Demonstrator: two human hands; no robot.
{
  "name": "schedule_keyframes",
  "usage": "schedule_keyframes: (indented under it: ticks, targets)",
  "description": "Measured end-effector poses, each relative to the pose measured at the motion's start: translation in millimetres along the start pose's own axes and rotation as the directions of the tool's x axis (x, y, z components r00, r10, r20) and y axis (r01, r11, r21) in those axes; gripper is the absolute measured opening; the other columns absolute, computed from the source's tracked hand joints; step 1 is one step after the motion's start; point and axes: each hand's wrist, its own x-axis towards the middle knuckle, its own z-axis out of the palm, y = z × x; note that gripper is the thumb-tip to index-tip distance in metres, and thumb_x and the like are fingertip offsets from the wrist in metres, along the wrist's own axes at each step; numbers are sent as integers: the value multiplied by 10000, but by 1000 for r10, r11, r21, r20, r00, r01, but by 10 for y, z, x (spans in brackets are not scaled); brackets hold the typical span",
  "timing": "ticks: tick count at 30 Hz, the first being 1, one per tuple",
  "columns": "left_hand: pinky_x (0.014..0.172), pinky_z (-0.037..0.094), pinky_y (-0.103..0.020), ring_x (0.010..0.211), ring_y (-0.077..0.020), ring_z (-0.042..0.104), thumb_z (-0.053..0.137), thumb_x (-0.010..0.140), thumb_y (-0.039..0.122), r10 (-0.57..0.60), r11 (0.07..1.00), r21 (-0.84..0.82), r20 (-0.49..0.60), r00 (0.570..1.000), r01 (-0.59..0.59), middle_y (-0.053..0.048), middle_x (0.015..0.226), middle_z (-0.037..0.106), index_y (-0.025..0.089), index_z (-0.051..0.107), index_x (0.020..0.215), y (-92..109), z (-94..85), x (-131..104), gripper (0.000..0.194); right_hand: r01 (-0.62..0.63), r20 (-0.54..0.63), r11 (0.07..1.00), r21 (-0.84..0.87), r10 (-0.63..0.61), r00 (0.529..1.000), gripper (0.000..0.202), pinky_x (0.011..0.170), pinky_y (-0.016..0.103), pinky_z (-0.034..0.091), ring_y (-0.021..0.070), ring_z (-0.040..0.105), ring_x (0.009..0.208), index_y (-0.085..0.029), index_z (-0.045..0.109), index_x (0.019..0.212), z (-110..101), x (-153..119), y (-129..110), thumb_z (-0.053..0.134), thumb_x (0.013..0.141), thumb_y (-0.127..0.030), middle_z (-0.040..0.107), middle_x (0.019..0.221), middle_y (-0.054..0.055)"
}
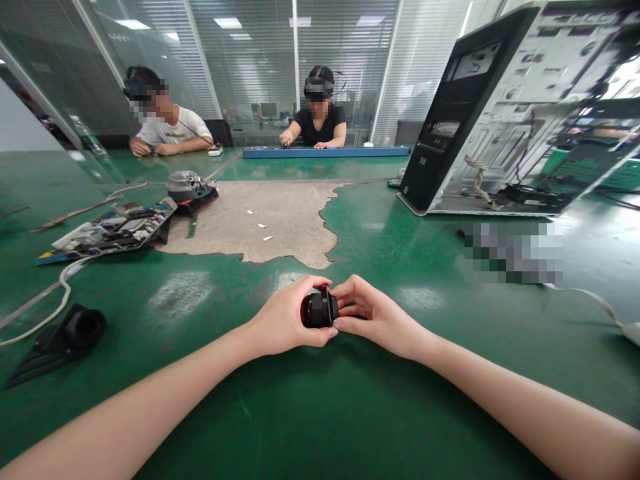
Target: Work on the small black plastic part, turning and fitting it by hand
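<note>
A black round part with a faceted body and a thin flange at its right side is held above the green table. My left hand curls round its body, with the thumb below and the fingers over the top. My right hand grips its right end beside the flange with the fingertips. The far side of the part is hidden by my fingers.
A black bracket lies at the left. Behind it are a circuit board and a fan unit. An open computer case stands at the back right. Two people sit across the table behind a blue bar.
</note>
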Motion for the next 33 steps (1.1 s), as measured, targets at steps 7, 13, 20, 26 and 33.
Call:
schedule_keyframes:
  ticks: [7,13,20,26,33]
  targets:
    - [798,431,-347,913,-221,536,678,601,304,-10,1000,-13,12,1000,11,-46,1067,532,220,408,1117,-24,5,7,588,0,-7,1000,20,0,1000,181,827,328,449,134,555,886,-186,480,865,-1,18,-50,594,746,-261,563,913,17]
    - [804,432,-346,905,-219,544,682,599,295,-10,999,-41,12,1000,10,-42,1047,545,225,415,1105,-33,10,14,577,-39,-27,999,-10,39,999,253,850,359,450,147,555,897,-186,483,929,-7,31,-8,614,726,-260,565,922,29]
    - [813,431,-343,923,-220,540,686,596,298,-5,999,-49,11,1000,5,-45,1070,535,224,412,1112,-48,4,14,589,43,15,999,7,-43,999,265,862,333,444,139,542,939,-207,449,892,7,1,-32,634,702,-197,532,963,6]
    - [808,430,-352,916,-223,541,686,594,301,-15,999,-48,14,1000,15,-44,1062,539,222,413,1108,-43,12,16,588,3,-26,1000,19,-2,1000,198,825,337,444,142,559,893,-199,458,846,14,14,-37,607,734,-265,560,912,8]
    - [805,430,-350,918,-223,542,681,602,297,-14,999,-51,20,1000,15,-43,1062,542,226,409,1110,-41,10,14,580,-16,-5,1000,-10,16,1000,265,852,360,447,154,554,924,-197,470,935,9,7,-17,618,721,-245,546,957,25]
